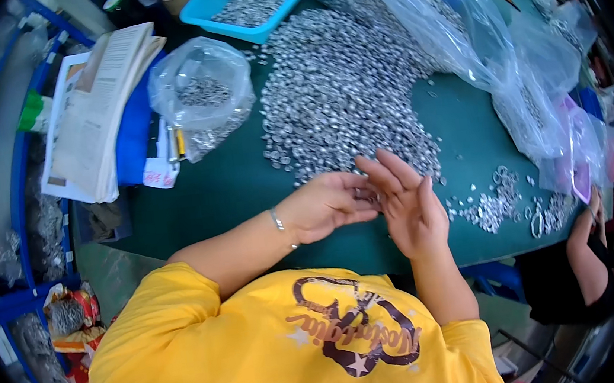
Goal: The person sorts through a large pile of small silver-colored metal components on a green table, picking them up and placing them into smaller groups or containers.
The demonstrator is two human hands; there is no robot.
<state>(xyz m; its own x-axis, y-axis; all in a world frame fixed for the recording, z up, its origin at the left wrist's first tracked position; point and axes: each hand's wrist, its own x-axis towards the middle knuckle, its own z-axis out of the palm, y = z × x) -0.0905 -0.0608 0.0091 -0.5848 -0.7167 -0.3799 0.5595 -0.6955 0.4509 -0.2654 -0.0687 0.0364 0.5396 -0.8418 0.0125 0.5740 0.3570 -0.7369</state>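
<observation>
A wide heap of small, shiny silver metal pieces spreads over the green tabletop. At its near edge my two hands meet. My left hand, a silver bracelet on its wrist, reaches in from the left with its fingers loosely bent and apart. Their tips lie against or just behind the fingers of my right hand. That hand is raised with the palm turned inward and the fingers stretched out. Nothing shows in either palm, though the left fingertips are partly hidden.
Beyond the heap stands a blue tray of metal pieces. To the left are a clear plastic bag and a stack of papers. Large plastic bags lie right, past a smaller pile. Another person's arm rests at the right.
</observation>
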